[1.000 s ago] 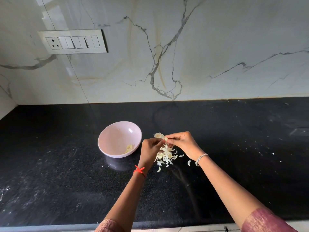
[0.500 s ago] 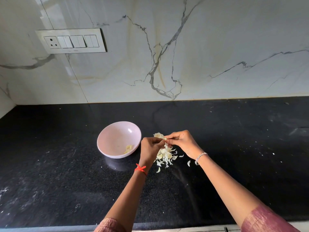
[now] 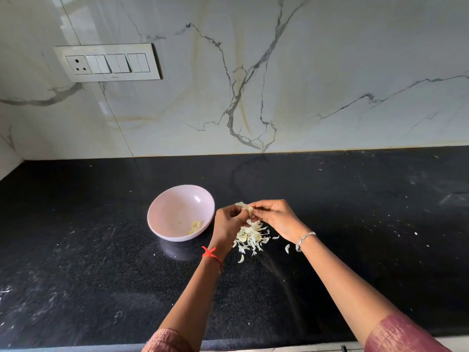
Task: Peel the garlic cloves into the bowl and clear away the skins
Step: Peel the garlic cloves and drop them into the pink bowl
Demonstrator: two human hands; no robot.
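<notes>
reaching in from the near edge, two forearms in dusty-pink sleeves cross the black granite countertop. a red thread circles the left wrist and a silver bracelet the right. below the hands a pile of garlic skins lies on the counter, with loose flakes at its 6 and 3 o'clock. just above the pile the left hand and right hand meet. the fingers of both are curled, pinching one garlic clove between their tips, and papery skin sticks out on its 10 o'clock side. at 9 o'clock of the hands, just beside the left one, sits a pale pink bowl with a few peeled cloves inside at its 4 o'clock. farther back rises a veined marble backsplash, with a switch panel at its 10 o'clock.
</notes>
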